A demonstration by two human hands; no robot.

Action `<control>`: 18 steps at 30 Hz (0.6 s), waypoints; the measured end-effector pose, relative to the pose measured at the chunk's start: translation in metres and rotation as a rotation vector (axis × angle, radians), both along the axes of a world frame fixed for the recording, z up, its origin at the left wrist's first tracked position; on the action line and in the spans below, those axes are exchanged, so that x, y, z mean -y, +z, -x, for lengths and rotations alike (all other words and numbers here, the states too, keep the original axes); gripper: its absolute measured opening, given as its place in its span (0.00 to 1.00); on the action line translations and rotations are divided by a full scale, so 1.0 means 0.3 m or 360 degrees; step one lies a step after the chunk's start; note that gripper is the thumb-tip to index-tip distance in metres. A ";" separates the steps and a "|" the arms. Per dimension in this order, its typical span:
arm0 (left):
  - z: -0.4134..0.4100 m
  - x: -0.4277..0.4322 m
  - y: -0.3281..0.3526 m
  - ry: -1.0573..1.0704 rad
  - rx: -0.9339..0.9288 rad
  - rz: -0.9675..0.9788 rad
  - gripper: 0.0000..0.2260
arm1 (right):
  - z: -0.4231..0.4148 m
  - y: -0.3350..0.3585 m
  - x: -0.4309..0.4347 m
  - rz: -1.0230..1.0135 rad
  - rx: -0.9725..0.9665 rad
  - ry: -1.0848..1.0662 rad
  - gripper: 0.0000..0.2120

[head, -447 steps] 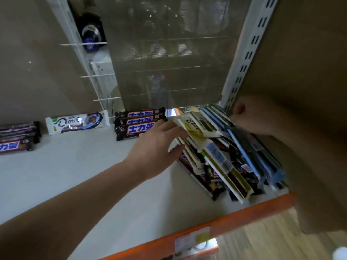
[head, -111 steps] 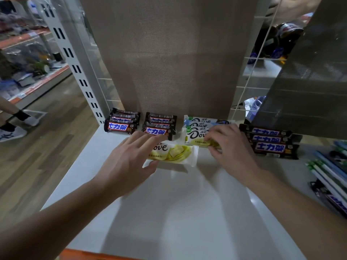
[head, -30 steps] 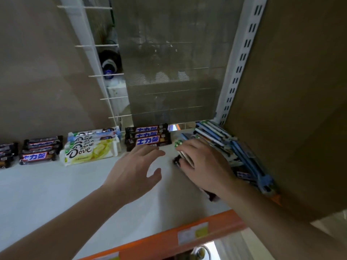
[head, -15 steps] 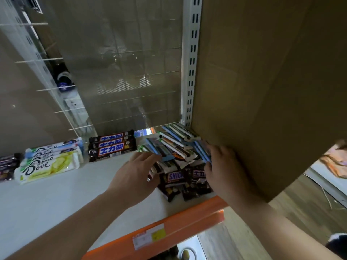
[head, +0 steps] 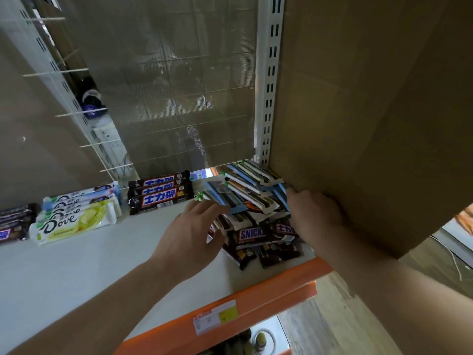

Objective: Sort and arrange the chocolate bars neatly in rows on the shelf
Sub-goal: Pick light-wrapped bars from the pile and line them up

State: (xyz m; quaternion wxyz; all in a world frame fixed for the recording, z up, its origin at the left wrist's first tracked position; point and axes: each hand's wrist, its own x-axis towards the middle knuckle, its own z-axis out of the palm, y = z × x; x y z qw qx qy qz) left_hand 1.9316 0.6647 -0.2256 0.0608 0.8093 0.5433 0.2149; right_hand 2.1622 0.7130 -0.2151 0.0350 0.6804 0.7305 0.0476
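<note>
At 1 o'clock off L hand [head: 189,234] — jumbled bars [head: 252,197], long axes 10-to-4; L fingers straight, R hand [head: 314,219] grip unclear.

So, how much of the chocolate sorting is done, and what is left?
Done: neat stacks stand along the back of the shelf: a Dove stack, a Snickers stack beside it, a dark stack at the far left. In hand: the left hand and the right hand reach into the mixed pile at the right end; no bar is clearly lifted. Left: that whole pile of blue, white and dark bars lying crossed.
</note>
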 end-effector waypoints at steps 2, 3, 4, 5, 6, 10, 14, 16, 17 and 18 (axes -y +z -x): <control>0.008 0.006 -0.008 -0.0016 0.0000 -0.0009 0.20 | 0.004 0.008 -0.008 0.0021 0.0051 0.0021 0.18; 0.013 0.007 -0.011 -0.0020 0.0000 -0.0013 0.20 | 0.004 0.013 -0.010 0.0017 0.0048 0.0020 0.18; 0.020 0.008 -0.012 -0.0016 0.0006 -0.0015 0.20 | 0.003 0.020 -0.011 0.0007 0.0020 0.0009 0.18; 0.026 0.008 -0.013 -0.0011 0.0016 -0.0019 0.20 | 0.002 0.030 -0.009 -0.0010 -0.0030 -0.0008 0.18; 0.033 0.010 -0.014 -0.0007 0.0029 -0.0024 0.21 | 0.000 0.038 -0.008 -0.0029 -0.0097 -0.0022 0.17; 0.058 0.016 -0.015 0.0014 0.0053 -0.0035 0.21 | 0.001 0.084 0.012 -0.0144 -0.0606 -0.0005 0.17; 0.077 0.015 -0.019 0.0033 0.0094 -0.0037 0.20 | 0.037 0.096 0.011 0.0092 -0.1461 0.0050 0.24; 0.084 0.011 -0.024 0.0045 0.0113 -0.0050 0.21 | 0.064 0.080 0.002 0.0340 -0.1777 0.0074 0.27; 0.088 0.007 -0.028 0.0042 0.0110 -0.0077 0.22 | 0.077 0.069 0.000 0.0462 -0.1881 0.0081 0.28; 0.091 0.001 -0.031 0.0036 0.0090 -0.0110 0.23 | 0.084 0.059 -0.002 0.0550 -0.1932 0.0089 0.28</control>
